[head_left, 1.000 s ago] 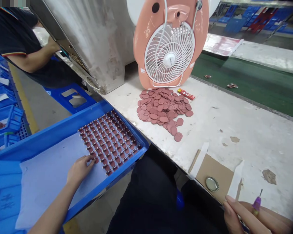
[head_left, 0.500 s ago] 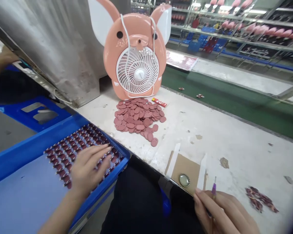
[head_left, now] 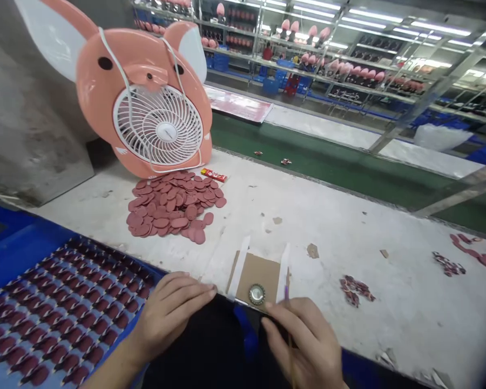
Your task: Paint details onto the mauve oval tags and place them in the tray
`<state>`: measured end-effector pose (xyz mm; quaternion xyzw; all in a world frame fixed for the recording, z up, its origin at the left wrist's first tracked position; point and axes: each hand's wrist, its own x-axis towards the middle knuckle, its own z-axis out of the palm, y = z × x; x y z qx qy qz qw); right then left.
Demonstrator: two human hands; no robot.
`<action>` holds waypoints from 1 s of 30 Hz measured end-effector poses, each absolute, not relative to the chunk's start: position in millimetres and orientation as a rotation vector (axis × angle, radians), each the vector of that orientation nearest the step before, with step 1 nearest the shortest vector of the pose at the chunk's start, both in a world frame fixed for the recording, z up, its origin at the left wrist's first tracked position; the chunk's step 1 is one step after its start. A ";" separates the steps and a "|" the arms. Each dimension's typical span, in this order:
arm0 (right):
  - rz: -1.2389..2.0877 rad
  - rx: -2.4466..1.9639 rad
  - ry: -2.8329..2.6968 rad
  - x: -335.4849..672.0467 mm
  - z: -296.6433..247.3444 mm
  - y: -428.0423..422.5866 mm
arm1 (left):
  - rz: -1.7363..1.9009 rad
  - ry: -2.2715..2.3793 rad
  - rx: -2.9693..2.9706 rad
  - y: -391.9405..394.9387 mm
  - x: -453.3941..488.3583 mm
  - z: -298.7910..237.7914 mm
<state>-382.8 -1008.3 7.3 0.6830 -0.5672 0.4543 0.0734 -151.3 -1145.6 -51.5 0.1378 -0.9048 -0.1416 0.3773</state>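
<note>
My left hand (head_left: 168, 313) hovers over the near edge of the white bench, just right of the blue tray (head_left: 12, 251) filled with rows of small dark red parts (head_left: 60, 308). Its fingers curl together and I cannot make out what they hold. My right hand (head_left: 308, 346) grips a thin stick tool with a purple tip (head_left: 287, 294), close to a metal bottle cap (head_left: 257, 294) on a taped-down cardboard square (head_left: 259, 273). A heap of pink oval discs (head_left: 172, 205) lies farther back on the bench.
A pink animal-shaped fan (head_left: 146, 102) stands behind the heap, with a small red packet (head_left: 213, 174) beside it. Small clumps of dark red scraps (head_left: 354, 289) lie to the right. A green conveyor belt (head_left: 348, 167) runs behind the bench, with shelving beyond.
The view swung right. My left hand left the tray's parts and came to the bench edge near the cardboard; my right hand with the stick moved in beside the bottle cap.
</note>
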 end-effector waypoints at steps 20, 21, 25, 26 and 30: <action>1.697 2.186 -1.822 -373.8 7.3 -1012.8 | -2.109 -0.415 1.109 -1078.9 -219.1 7.4; 1.775 2.166 -1.894 -377.4 6.8 -1011.2 | -2.087 -0.371 1.159 -1081.6 -217.2 8.9; 1.865 2.062 -2.031 -389.4 -4.8 -1003.8 | -2.039 -0.259 1.260 -1089.3 -211.7 14.2; 1.849 2.051 -2.041 -390.5 -8.5 -1002.7 | -2.038 -0.245 1.252 -1089.9 -211.1 14.6; 1.749 2.064 -2.085 -388.2 -17.7 -1003.8 | -2.066 -0.248 1.180 -1087.7 -210.7 11.8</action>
